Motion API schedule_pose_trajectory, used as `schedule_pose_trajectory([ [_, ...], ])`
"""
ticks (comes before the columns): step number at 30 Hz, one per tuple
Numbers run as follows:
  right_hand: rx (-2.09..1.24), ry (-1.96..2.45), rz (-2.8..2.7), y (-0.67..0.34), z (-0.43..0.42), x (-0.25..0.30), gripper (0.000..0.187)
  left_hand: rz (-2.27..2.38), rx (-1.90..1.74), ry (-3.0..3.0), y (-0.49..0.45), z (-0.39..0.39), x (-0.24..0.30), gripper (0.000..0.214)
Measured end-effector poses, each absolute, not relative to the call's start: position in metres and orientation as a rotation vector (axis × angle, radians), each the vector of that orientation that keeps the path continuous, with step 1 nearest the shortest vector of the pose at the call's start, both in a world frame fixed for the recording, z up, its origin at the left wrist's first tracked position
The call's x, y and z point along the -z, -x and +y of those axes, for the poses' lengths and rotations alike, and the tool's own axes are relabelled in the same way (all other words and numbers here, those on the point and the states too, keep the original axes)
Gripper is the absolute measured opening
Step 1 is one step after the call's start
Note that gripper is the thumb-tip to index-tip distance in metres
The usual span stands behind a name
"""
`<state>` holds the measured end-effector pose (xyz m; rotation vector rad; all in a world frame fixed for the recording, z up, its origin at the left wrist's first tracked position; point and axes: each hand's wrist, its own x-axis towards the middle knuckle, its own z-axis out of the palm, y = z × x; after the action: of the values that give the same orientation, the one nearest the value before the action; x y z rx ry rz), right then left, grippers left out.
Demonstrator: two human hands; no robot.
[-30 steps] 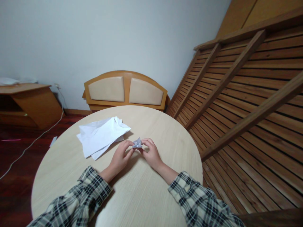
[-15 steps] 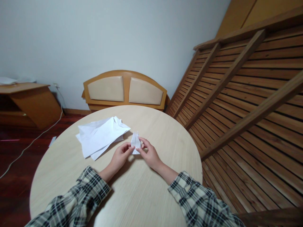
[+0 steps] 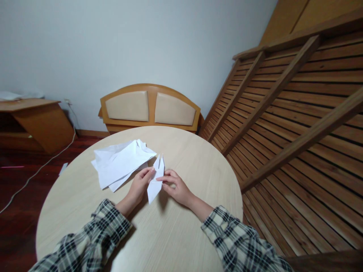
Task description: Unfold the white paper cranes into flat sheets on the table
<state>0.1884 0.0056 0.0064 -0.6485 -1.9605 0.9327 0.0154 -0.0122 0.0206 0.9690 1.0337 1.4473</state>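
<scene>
Between my hands is a small piece of folded white paper (image 3: 154, 189), long and pointed, with two narrow prongs at its far end and a single tip toward me. My left hand (image 3: 138, 186) pinches its left edge between thumb and fingers. On the other side, my right hand (image 3: 176, 187) grips the right edge, its fingers lying partly over the middle. The paper is held tilted, just above the round table (image 3: 181, 234). Left of it and farther off lies a loose pile of white paper sheets (image 3: 121, 164).
Behind the table stands a wooden headboard (image 3: 151, 105) with two cream panels. A large slatted wooden frame (image 3: 283, 124) leans along the right. At the left are a wooden desk (image 3: 42, 121) and a white cable (image 3: 36, 172) on the dark red floor.
The folded paper now shows longer, with a point extending toward me and its prongs standing out. My left hand has shifted slightly left, and my right fingers have moved onto its middle.
</scene>
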Motion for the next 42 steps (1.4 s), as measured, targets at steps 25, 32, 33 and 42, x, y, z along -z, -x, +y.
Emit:
schedule_pose_trajectory([
  [25,-1.025,0.741,-1.748,-0.184,0.012,0.003,0.065,1.108,-1.388,-1.335,-0.015,-0.010,-0.016,0.032],
  [32,-1.030,0.755,-1.795,-0.185,0.007,0.000,0.070,1.075,-1.384,-1.333,-0.015,-0.011,-0.016,0.030],
  [33,-1.043,0.764,-1.797,-0.185,0.006,0.000,0.071,1.069,-1.386,-1.338,-0.015,-0.012,-0.016,0.030],
  [42,-0.954,0.848,-1.945,-0.185,0.006,-0.007,0.025,1.069,-1.516,-1.444,-0.014,-0.013,-0.018,0.019],
])
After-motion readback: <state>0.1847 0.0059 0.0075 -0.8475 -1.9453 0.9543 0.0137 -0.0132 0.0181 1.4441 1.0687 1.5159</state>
